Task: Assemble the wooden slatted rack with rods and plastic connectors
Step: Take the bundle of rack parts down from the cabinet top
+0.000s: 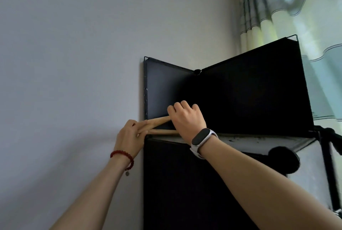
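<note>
The person reaches up with both arms to the top of a black panel cabinet point(231, 104) that stands in a corner, against a pale wall point(74, 54) and next to a curtain point(288, 8). The upper compartment of the cabinet is open at the front; its inside is very dark, and what it holds cannot be seen apart from the rods at its front edge.

Two wooden rods point(159, 124) lie at the lower left edge of this compartment, on the grey shelf point(259, 141) that separates it from the closed compartment below. Their long axes run mostly left to right. The upper rod is tilted, with its right end higher, while the lower rod lies almost level. Their left ends come together at the left hand.

The left hand point(129, 135) pinches the left ends of the rods with its fingers. A red bead bracelet point(123, 155) is on this wrist. The right hand point(187, 117) has its fingers curled around the right part of the rods, with its back toward the camera. A white band with a dark screen point(200, 142) is on this wrist.
</note>
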Demonstrator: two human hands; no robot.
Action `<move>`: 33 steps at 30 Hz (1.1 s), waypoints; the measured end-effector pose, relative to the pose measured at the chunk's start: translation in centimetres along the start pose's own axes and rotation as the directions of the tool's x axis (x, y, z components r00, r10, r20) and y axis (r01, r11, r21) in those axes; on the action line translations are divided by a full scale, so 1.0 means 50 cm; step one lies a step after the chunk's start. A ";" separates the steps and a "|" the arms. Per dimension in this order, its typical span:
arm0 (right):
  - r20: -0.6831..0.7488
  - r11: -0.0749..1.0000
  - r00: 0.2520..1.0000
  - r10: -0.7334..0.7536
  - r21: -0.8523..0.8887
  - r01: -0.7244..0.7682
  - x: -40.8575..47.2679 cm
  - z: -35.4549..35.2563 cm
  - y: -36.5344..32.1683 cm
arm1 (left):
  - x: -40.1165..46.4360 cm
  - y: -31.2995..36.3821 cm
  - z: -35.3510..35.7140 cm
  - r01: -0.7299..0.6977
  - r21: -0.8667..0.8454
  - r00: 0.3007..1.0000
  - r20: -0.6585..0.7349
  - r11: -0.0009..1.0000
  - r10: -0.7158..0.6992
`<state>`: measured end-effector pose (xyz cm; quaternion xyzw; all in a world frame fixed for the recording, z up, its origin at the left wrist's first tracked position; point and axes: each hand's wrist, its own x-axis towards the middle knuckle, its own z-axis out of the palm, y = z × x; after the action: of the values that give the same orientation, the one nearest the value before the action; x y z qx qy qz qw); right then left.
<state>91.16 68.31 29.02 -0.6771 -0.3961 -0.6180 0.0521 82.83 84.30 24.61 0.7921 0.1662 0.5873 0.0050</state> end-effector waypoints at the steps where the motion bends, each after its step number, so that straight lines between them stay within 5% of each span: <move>1: -0.015 1.000 1.000 -0.001 0.005 0.001 0.000 -0.021 0.014 | -0.002 0.023 -0.014 -0.025 0.014 1.000 -0.011 1.000 0.025; 11: -0.146 0.972 0.989 0.011 0.232 0.024 0.000 -0.224 0.277 | 0.033 0.362 -0.167 -0.109 0.064 0.951 -0.283 0.992 0.123; 16: -0.292 0.910 0.935 0.201 0.410 -0.068 -0.066 -0.338 0.502 | 0.046 0.569 -0.189 -0.253 0.074 0.892 -0.369 0.965 0.262; 21: -0.332 0.884 0.880 0.339 0.434 -0.176 -0.202 -0.412 0.739 | 0.015 0.817 -0.149 -0.278 -0.073 0.890 -0.394 0.958 0.228; 28: -0.119 0.845 0.916 0.384 0.444 -0.297 -0.496 -0.467 0.965 | -0.126 1.079 -0.011 -0.352 -0.288 0.927 -0.240 0.891 0.289; 33: 0.223 0.848 0.910 0.349 0.338 -0.408 -0.731 -0.474 1.059 | -0.277 1.208 0.141 -0.291 -0.452 0.929 0.078 0.843 0.363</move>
<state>106.97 1.72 24.58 -0.7646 -0.3687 -0.4536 0.2714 101.43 24.83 21.84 0.8323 -0.1071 0.5358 0.0934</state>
